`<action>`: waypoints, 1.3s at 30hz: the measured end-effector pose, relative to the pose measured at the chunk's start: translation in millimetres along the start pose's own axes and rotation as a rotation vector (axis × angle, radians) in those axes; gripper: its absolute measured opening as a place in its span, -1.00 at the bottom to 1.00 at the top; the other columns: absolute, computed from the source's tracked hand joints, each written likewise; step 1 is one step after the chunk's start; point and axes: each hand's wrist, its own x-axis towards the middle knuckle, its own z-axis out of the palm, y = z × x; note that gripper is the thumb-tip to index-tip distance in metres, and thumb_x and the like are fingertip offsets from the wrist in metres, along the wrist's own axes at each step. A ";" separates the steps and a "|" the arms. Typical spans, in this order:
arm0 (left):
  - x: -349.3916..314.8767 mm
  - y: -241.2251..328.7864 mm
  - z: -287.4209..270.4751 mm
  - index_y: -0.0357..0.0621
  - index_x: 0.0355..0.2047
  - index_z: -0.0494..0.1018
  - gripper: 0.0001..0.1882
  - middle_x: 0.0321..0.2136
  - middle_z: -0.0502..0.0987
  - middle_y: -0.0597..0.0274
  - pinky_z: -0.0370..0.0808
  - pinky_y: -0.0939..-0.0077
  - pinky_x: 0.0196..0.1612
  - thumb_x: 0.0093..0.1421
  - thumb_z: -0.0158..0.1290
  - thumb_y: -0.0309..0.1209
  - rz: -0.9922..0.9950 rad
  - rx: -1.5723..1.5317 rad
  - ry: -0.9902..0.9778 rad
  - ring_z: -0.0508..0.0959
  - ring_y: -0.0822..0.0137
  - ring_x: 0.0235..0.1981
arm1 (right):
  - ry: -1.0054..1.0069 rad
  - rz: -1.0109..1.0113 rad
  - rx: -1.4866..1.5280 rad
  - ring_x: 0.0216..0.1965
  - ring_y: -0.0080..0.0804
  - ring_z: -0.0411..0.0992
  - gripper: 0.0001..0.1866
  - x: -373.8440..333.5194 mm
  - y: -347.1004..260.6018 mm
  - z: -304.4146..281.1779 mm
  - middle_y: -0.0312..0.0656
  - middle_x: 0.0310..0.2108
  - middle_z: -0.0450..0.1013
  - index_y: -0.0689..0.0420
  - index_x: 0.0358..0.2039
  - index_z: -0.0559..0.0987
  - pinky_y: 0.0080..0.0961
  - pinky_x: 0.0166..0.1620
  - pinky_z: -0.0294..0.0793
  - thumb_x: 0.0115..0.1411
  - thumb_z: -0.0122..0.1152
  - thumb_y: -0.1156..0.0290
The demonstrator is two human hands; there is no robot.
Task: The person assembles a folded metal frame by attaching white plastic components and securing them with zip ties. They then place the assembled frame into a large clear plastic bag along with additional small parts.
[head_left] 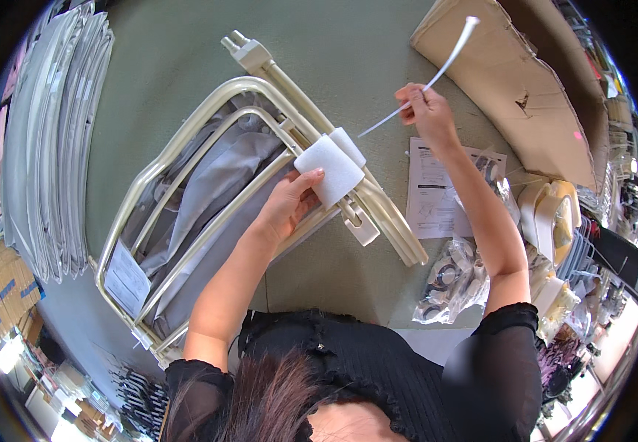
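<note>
A folded cream tubular frame point(158, 163) with grey fabric point(219, 173) inside lies on the table in front of me. White foam sheet point(331, 172) is wrapped around its tubes on the right side. My left hand point(289, 202) grips that foam, thumb on top and fingers tucked underneath, partly hidden. Up and to the right, my right hand point(428, 110) pinches a long white cable tie point(451, 57) near its middle, clear of the frame. The tie's thin end points toward the foam. Just below the foam, a cream plastic clip point(361, 225) hangs from the frame.
Grey folded panels point(57, 140) stand stacked at the left. A printed sheet point(429, 199) and clear bags of round parts point(448, 280) lie under and beside my right forearm. An open cardboard box point(518, 96) fills the far right, with cream plastic parts point(547, 214) nearer me.
</note>
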 end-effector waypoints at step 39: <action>4.3 -11.0 -18.4 -0.17 0.19 0.12 -0.15 0.05 0.33 0.16 0.16 0.22 0.22 -0.05 0.26 -0.16 0.027 -0.027 -0.308 0.30 0.21 0.12 | -0.466 0.713 0.315 -0.32 -0.44 0.43 -0.60 -31.1 24.3 68.6 -0.22 -0.34 0.45 0.16 -0.19 0.54 -0.48 -0.22 0.46 0.32 -0.13 0.10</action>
